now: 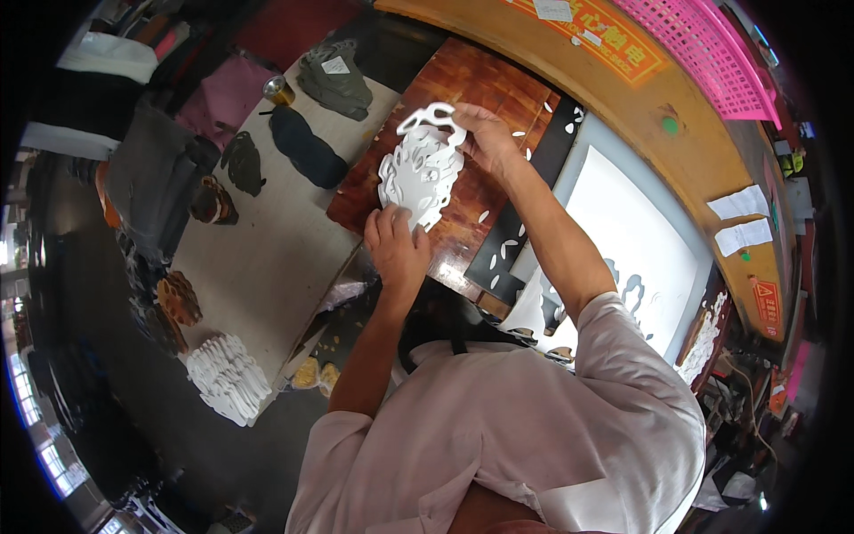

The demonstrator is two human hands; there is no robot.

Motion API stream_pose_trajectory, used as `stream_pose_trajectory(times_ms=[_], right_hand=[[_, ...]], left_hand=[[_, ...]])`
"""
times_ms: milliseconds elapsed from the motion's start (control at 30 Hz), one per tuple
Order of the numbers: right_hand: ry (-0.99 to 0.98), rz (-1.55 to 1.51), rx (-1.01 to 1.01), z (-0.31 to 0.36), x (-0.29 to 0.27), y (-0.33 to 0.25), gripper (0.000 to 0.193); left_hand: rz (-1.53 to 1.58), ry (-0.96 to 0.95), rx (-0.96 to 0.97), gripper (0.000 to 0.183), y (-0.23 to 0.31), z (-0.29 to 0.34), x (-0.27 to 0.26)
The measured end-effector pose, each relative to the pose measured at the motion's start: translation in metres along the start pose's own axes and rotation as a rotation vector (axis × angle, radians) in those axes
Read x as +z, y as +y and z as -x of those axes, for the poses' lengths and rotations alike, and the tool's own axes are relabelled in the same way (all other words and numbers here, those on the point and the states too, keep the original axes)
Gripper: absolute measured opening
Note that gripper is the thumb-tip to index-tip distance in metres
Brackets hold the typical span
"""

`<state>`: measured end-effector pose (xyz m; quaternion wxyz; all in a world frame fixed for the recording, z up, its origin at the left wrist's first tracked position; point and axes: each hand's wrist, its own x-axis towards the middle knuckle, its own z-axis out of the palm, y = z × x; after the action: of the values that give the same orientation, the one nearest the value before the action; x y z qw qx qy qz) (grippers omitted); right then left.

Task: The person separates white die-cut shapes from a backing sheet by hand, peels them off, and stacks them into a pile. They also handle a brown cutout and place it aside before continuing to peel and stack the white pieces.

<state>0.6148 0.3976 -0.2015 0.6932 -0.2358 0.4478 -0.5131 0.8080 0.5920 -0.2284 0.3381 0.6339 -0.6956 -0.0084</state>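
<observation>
Handling a stack of white cut-outs (420,173) over a wooden board (489,80).
A white pile (229,378) sits on the pale table (267,245); the left hand (397,249), fingers slightly spread, touches the stack's near edge; the right hand (485,135) pinches one cut-out (440,108) at its far end.

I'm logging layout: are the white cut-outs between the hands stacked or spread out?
Stacked: the white cut-outs overlap in one pile over the brown board, the left hand touching the pile's near end.
</observation>
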Motion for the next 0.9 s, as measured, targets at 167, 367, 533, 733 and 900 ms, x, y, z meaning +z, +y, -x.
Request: stream_pose_trajectory(times_ms=[167,367,533,733,900], right_hand=[[0.027,0.754,-0.221,-0.016,-0.034,0.039,0.026],[0.141,1.013,-0.503,-0.002,-0.050,0.045,0.041],[0.158,0.933,-0.510,0.053,-0.072,0.027,0.040],[0.027,0.720,-0.304,0.195,-0.149,0.020,0.035],[0.156,0.452,-0.214,0.331,-0.254,0.018,0.025]], left_hand=[[0.021,-0.019,0.032,0.052,0.007,-0.001,-0.006],[-0.049,-0.138,-0.008,0.058,0.006,-0.013,0.012],[-0.087,-0.129,0.000,0.062,0.019,-0.013,0.011],[-0.243,-0.262,0.289,0.075,0.040,-0.052,0.053],[-0.554,-0.561,0.137,0.089,0.028,-0.079,0.088]])
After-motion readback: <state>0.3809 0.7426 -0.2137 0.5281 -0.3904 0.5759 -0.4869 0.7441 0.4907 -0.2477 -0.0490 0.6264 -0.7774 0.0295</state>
